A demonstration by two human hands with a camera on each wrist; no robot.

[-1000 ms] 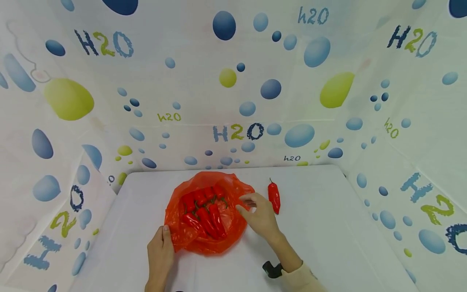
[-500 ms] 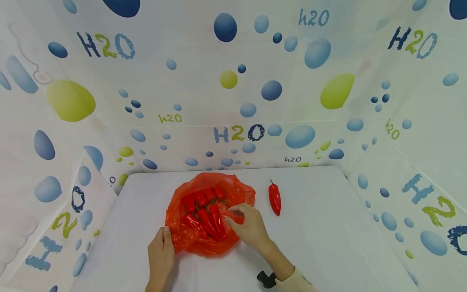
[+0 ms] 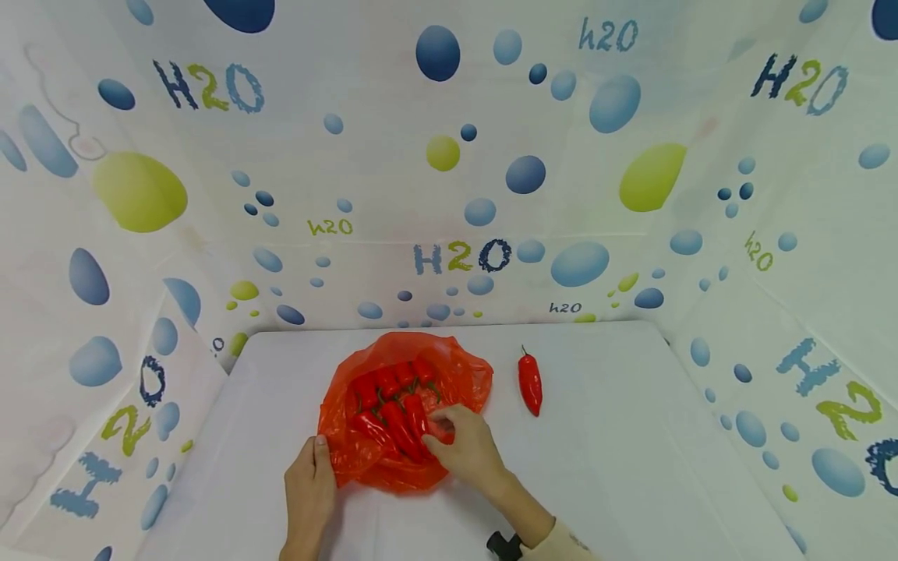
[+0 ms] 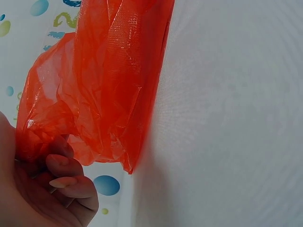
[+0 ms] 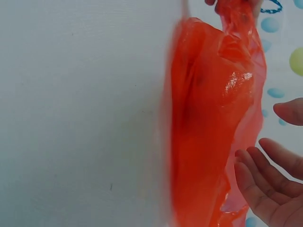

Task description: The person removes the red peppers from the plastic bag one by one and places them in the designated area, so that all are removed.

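A red plastic bag (image 3: 471,372) lies spread open on the white table, with several red chili peppers (image 3: 400,427) inside. My left hand (image 3: 309,475) pinches the bag's near left edge, and in the left wrist view its fingers (image 4: 66,182) curl at the gathered plastic. Over the bag's near right part, beside the peppers' tips, is my right hand (image 3: 466,448). In the right wrist view its thumb (image 5: 289,112) and fingers stand apart with nothing between them. Whether they touch the bag cannot be told. One chili pepper (image 3: 530,383) lies on the table right of the bag.
The white table (image 3: 631,452) reaches out on both sides of the bag. A curtain (image 3: 393,156) printed with blue and green drops and H2O lettering hangs behind and at the sides. A black strap piece (image 3: 503,545) sits at the right wrist.
My right hand has moved left and nearer, from the bag's right rim to over its near right part. The left hand keeps its hold, and the peppers stay where they were.
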